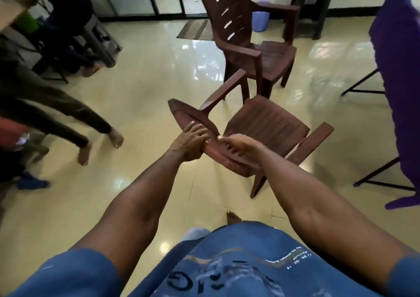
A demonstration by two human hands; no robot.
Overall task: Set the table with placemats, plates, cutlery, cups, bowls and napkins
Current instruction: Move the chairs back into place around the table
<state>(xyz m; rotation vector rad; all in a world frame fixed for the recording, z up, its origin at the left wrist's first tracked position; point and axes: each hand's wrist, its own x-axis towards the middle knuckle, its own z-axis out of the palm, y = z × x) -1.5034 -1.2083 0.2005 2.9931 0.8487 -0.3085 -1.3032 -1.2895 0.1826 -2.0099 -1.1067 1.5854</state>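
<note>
the table (400,53) stands at the far right under its purple cloth while our left hand (189,141) and right hand (238,146) both curl tight round the chair (268,122) back, so we should carry it level and clear of the second chair (250,35).

the near brown plastic chair (268,124) stands at the centre, its slatted backrest toward 6 o'clock, seat toward 1 o'clock. the left hand (189,143) grips the backrest's top edge; the right hand (238,144) curls over it beside.
</note>
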